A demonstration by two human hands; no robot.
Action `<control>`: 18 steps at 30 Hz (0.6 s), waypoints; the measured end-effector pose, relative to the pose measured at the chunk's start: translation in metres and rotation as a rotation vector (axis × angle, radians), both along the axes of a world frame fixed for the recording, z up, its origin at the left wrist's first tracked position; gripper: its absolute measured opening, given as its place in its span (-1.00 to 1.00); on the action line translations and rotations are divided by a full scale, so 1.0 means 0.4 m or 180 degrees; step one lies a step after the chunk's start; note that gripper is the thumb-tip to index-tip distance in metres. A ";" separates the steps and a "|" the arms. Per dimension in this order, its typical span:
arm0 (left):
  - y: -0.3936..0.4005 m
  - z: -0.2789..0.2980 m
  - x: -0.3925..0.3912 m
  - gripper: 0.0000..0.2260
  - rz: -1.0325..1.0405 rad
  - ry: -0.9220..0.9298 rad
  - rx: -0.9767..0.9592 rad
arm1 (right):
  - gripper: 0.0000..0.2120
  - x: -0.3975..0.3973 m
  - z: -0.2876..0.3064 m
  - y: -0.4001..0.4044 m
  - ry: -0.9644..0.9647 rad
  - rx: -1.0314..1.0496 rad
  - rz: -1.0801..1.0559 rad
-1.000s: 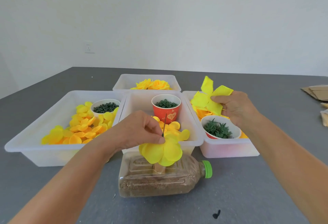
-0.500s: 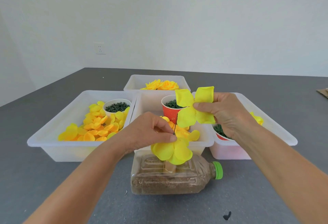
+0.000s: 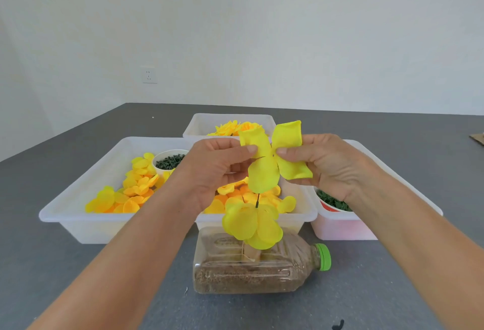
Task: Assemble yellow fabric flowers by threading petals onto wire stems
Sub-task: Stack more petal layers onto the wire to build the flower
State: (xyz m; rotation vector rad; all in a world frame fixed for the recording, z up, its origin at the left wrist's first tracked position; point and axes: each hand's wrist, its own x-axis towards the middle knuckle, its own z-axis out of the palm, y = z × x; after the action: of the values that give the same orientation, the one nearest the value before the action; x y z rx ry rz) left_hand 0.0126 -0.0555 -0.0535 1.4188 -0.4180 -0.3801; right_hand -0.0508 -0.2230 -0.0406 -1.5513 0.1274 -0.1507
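Observation:
Both hands hold a bright yellow four-lobed petal piece [image 3: 275, 158] in the air above the bins. My left hand [image 3: 214, 167] pinches its left lobe, my right hand [image 3: 324, 164] pinches its right side near the small centre hole. Just below it a thin dark wire stem [image 3: 257, 201] points up, a little apart from the petal's lower lobe. The stem carries a partly built yellow flower [image 3: 252, 221] and stands in a holder on a sand-filled plastic bottle [image 3: 251, 272] lying on its side with a green cap.
On the grey table [image 3: 78, 277], a left bin [image 3: 86, 198] holds loose yellow petals and a white cup of green parts [image 3: 170, 160]. A middle bin [image 3: 301, 214] holds orange-yellow petals. A right bin [image 3: 345, 227] holds a cup of green leaves. Finished flowers fill the far bin [image 3: 230, 126].
My left hand let go of the flower on the stem and rose to the petal piece. My right hand brought that piece leftward over the stem. The view tilted up.

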 end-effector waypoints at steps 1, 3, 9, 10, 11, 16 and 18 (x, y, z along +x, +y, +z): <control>0.001 -0.005 0.004 -0.84 -0.0008 0.0104 -0.0029 | -0.88 -0.001 0.000 -0.002 0.0056 0.0112 0.0120; 0.007 -0.010 0.008 -0.84 -0.0015 0.0247 -0.0044 | -0.87 0.000 -0.002 -0.005 0.0117 0.0237 0.0296; 0.008 -0.005 0.016 -0.93 -0.0101 0.0372 -0.0117 | -0.85 0.016 0.002 0.006 0.0241 0.0209 0.0276; 0.008 0.001 0.014 -0.91 -0.0104 0.0393 -0.0131 | -0.85 0.019 0.006 0.011 0.0250 0.0247 0.0269; 0.008 0.001 0.017 -0.93 -0.0151 0.0362 -0.0141 | -0.84 0.022 0.010 0.016 0.0265 0.0292 0.0260; 0.009 0.020 0.012 -0.67 -0.0274 0.0311 -0.0060 | -0.86 0.037 0.032 0.042 0.0451 0.0288 0.0176; 0.011 0.024 0.014 -0.68 -0.0280 0.0340 -0.0067 | -0.88 0.043 0.040 0.047 0.0548 0.0225 0.0171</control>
State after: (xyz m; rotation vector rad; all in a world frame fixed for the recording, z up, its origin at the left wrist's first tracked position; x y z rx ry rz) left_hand 0.0183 -0.0510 -0.0440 1.3561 -0.3971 -0.5191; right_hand -0.0336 -0.2042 -0.0245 -1.4943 0.2243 0.0299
